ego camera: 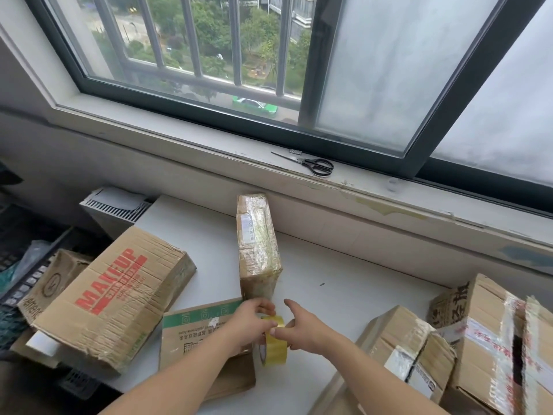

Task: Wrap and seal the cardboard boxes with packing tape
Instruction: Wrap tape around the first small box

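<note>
Hands: left hand (250,323) and right hand (303,332) pinch tape roll (273,347) | box (116,298) printed MAKEUP, red

One wide-angle view from the person's head looks forward and down across the worktop (329,295) to the window (389,70) behind it; the left hand (253,320) and right hand (302,327) lie near, low at centre.

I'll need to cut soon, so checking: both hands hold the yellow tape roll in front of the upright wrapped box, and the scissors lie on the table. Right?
Not quite: the head view shows the scissors on the window sill, not the table. As said, the left hand and right hand hold the yellow tape roll in front of the upright wrapped box.
</note>
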Tool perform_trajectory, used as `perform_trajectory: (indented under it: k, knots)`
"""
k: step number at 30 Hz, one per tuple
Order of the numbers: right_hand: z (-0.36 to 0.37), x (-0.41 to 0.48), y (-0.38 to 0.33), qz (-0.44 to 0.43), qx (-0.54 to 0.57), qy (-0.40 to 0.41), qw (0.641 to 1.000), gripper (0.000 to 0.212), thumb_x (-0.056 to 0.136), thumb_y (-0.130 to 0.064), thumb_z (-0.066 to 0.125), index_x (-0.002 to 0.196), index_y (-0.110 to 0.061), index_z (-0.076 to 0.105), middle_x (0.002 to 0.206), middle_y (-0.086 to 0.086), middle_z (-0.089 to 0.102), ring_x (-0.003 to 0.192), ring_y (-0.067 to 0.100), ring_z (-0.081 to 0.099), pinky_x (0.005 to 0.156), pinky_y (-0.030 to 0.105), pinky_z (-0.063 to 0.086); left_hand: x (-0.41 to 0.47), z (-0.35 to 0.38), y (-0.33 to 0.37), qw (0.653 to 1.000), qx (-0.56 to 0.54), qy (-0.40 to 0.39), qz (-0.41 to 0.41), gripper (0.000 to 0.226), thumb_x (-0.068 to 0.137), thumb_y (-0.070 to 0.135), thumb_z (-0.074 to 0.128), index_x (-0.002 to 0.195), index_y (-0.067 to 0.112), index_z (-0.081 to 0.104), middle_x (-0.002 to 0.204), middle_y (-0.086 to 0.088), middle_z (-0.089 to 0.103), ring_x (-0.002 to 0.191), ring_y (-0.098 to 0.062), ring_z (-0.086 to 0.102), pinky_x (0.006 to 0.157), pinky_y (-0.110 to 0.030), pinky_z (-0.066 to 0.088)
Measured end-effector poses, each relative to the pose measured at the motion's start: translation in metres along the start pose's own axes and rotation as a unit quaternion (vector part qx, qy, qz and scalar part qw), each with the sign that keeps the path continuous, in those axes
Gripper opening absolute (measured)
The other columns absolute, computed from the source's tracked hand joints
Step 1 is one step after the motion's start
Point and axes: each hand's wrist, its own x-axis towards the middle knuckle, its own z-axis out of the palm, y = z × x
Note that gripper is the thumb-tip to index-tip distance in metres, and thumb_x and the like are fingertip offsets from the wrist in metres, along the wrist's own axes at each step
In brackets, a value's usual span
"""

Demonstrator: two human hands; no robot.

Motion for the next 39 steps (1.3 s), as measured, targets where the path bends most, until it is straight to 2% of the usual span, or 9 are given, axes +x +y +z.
perform_trajectory:
  k: [5, 8, 12, 19, 24, 27, 33, 36, 39]
  knots:
    - [-0.013, -0.003, -0.008, 0.000, -0.090, 0.009, 0.996, 0.086, 0.091, -0.055, 0.066, 0.160, -0.022, 0.027, 0.124, 0.007, 0.069, 0.089, 0.014, 0.073, 0.076, 0.024, 0.057, 0.000, -0.003, -0.004, 1.000, -0.020, -0.004, -0.008, 0.027, 0.088, 0.002, 0.076, 0.110, 0.014, 0.066, 0.117, -0.006, 0.064, 0.092, -0.024, 0.067, 0.065, -0.035, 0.061]
    - [-0.061, -0.004, -0.039, -0.045, -0.150, 0.133, 0.979, 0.059, 0.094, -0.052, 0.065, 0.144, -0.023, 0.054, 0.106, 0.005, 0.076, 0.091, 0.017, 0.072, 0.078, 0.024, 0.053, 0.002, -0.002, -0.007, 0.999, -0.050, -0.007, -0.010, 0.023, 0.088, 0.001, 0.076, 0.107, 0.011, 0.067, 0.117, -0.011, 0.063, 0.087, -0.026, 0.066, 0.065, -0.040, 0.062]
    - [-0.140, -0.006, -0.102, -0.137, -0.054, 0.278, 0.949, 0.026, 0.097, -0.042, 0.066, 0.116, -0.025, 0.073, 0.085, -0.003, 0.078, 0.071, 0.012, 0.074, 0.083, 0.039, 0.062, 0.003, -0.001, -0.005, 0.999, -0.050, -0.009, -0.012, 0.014, 0.093, 0.008, 0.072, 0.106, 0.011, 0.067, 0.107, -0.012, 0.059, 0.082, -0.024, 0.064, 0.056, -0.031, 0.056]
    - [-0.207, 0.011, -0.171, -0.153, -0.100, 0.347, 0.920, 0.020, 0.097, -0.041, 0.061, 0.102, -0.026, 0.074, 0.080, -0.002, 0.077, 0.082, 0.016, 0.073, 0.090, 0.038, 0.058, 0.010, -0.002, -0.004, 0.994, -0.097, -0.032, -0.033, 0.019, 0.086, 0.025, 0.074, 0.103, 0.018, 0.071, 0.118, -0.017, 0.059, 0.063, -0.022, 0.055, 0.056, -0.033, 0.052]
    - [-0.225, 0.025, -0.187, -0.115, -0.225, 0.383, 0.889, 0.026, 0.102, -0.033, 0.053, 0.115, -0.021, 0.073, 0.110, 0.004, 0.073, 0.106, 0.028, 0.064, 0.085, 0.033, 0.051, 0.009, -0.007, 0.004, 0.992, -0.115, -0.051, -0.031, 0.030, 0.082, 0.028, 0.072, 0.110, 0.018, 0.069, 0.107, -0.015, 0.060, 0.054, -0.019, 0.053, 0.054, -0.031, 0.048]
    - [-0.230, 0.038, -0.185, -0.081, -0.312, 0.350, 0.880, 0.030, 0.104, -0.025, 0.044, 0.121, -0.014, 0.066, 0.123, 0.011, 0.067, 0.113, 0.033, 0.059, 0.086, 0.036, 0.048, 0.008, -0.007, 0.008, 0.991, -0.118, -0.051, -0.024, 0.024, 0.090, 0.023, 0.069, 0.113, 0.016, 0.067, 0.105, -0.014, 0.060, 0.053, -0.019, 0.051, 0.053, -0.030, 0.046]
    - [-0.227, 0.051, -0.179, -0.043, -0.396, 0.354, 0.846, 0.028, 0.098, -0.012, 0.043, 0.121, -0.016, 0.059, 0.120, 0.009, 0.062, 0.111, 0.034, 0.056, 0.083, 0.039, 0.043, 0.007, -0.006, 0.012, 0.992, -0.117, -0.049, -0.025, 0.018, 0.097, 0.022, 0.064, 0.114, 0.022, 0.065, 0.103, -0.012, 0.063, 0.053, -0.018, 0.050, 0.054, -0.029, 0.047]
    - [-0.228, 0.051, -0.179, -0.034, -0.391, 0.385, 0.835, 0.022, 0.104, -0.023, 0.049, 0.124, -0.016, 0.057, 0.122, 0.009, 0.063, 0.115, 0.035, 0.055, 0.082, 0.040, 0.040, 0.006, -0.006, 0.012, 0.992, -0.115, -0.049, -0.022, 0.018, 0.096, 0.020, 0.063, 0.114, 0.021, 0.066, 0.103, -0.013, 0.063, 0.052, -0.017, 0.050, 0.052, -0.029, 0.046]
    - [-0.230, 0.049, -0.180, -0.006, -0.348, 0.389, 0.853, 0.027, 0.101, -0.037, 0.060, 0.116, -0.014, 0.059, 0.116, 0.011, 0.065, 0.112, 0.036, 0.058, 0.083, 0.039, 0.044, 0.004, -0.007, 0.009, 0.992, -0.114, -0.051, -0.018, 0.017, 0.096, 0.019, 0.062, 0.112, 0.019, 0.068, 0.109, -0.015, 0.065, 0.051, -0.017, 0.052, 0.051, -0.029, 0.047]
